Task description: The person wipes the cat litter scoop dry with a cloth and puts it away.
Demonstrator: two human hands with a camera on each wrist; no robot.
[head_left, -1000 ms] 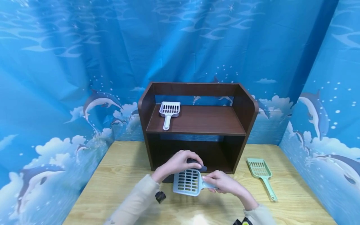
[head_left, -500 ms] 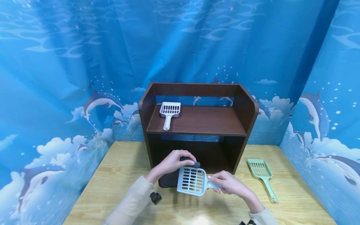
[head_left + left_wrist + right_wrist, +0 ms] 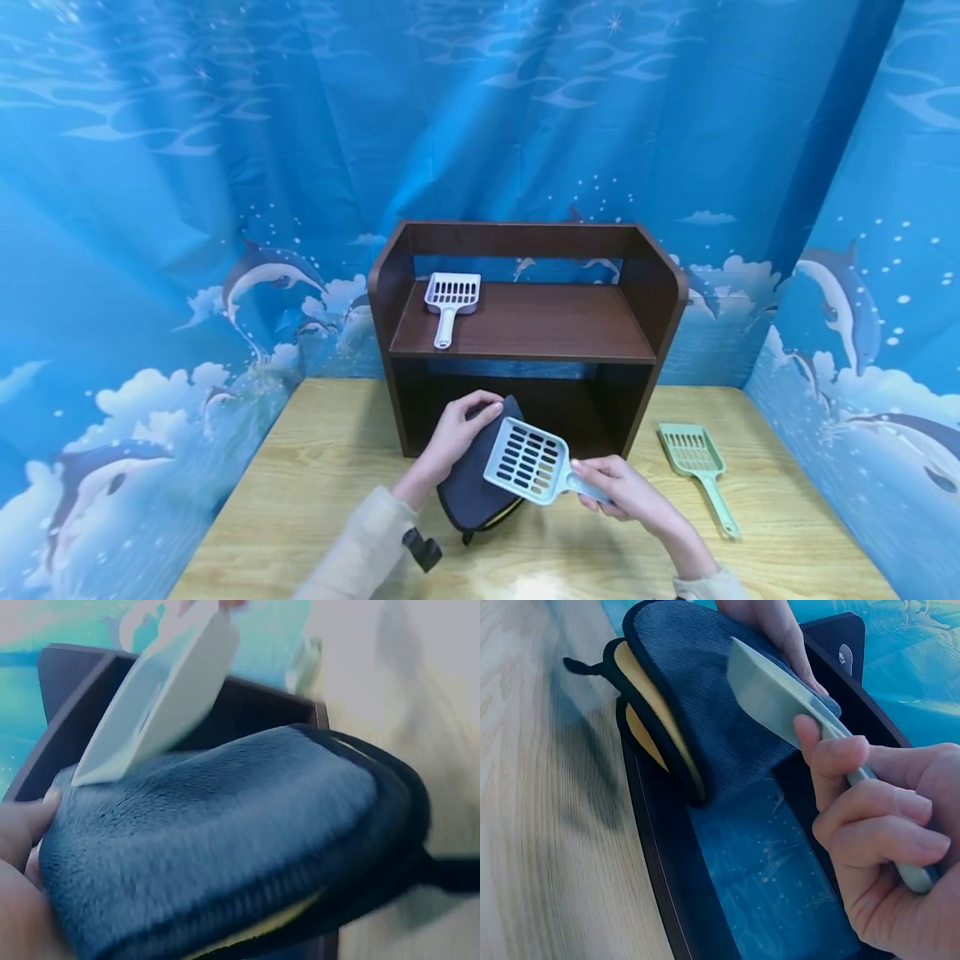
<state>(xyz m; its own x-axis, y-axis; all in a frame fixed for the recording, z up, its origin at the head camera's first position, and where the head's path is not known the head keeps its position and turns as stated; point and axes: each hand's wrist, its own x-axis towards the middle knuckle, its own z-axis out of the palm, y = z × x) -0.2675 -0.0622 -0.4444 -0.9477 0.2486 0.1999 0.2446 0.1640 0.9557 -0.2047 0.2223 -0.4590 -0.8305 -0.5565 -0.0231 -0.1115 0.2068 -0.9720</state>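
My left hand (image 3: 456, 433) holds the far end of a dark blue plush cloth (image 3: 468, 479), thumb over its top face. The cloth is folded, with black edging, a yellow inner side and a small hanging loop (image 3: 583, 667) at its near end. In my right hand (image 3: 621, 493) is the handle of a pale blue-green litter scoop (image 3: 769, 694), fingers curled round it. The scoop's slotted pan overlaps the cloth in the head view; in the left wrist view its front edge lies right at the cloth's plush face (image 3: 210, 832).
A dark brown two-tier shelf (image 3: 525, 321) stands at the back of the wooden table (image 3: 300, 500). On its upper board lies a white litter scoop (image 3: 448, 304). A green litter scoop (image 3: 697, 458) rests on the table to the right. Blue dolphin-print curtains (image 3: 480, 125) surround the table.
The cloth has swung round and come toward me, its near end now pointing down the table. My right hand and its scoop have shifted slightly right, and the pan has tilted.
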